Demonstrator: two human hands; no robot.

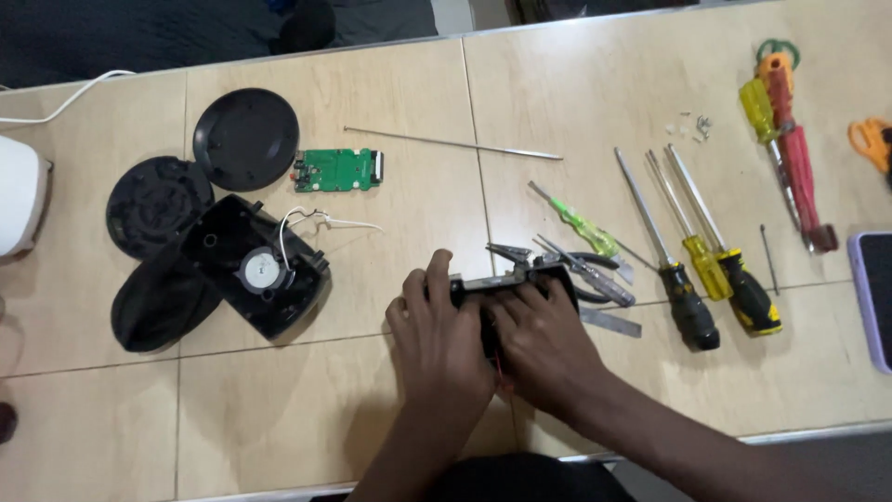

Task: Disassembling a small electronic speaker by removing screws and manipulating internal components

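Note:
Both hands close around a small black boxy part [509,282] at the table's near middle. My left hand [441,339] grips its left end, fingers curled over the top. My right hand [544,344] holds the right side, fingers on its upper edge. Most of the part is hidden under the hands. Just right of it lie pliers [581,265] and a small tool [595,276].
An opened black speaker housing [246,270] with a round driver lies at left, beside two round black covers [245,138] and a green circuit board [336,171]. Several screwdrivers [692,279] lie at right, with a thin metal rod [455,143], a metal strip [610,322], small screws [692,125] and a phone [875,293].

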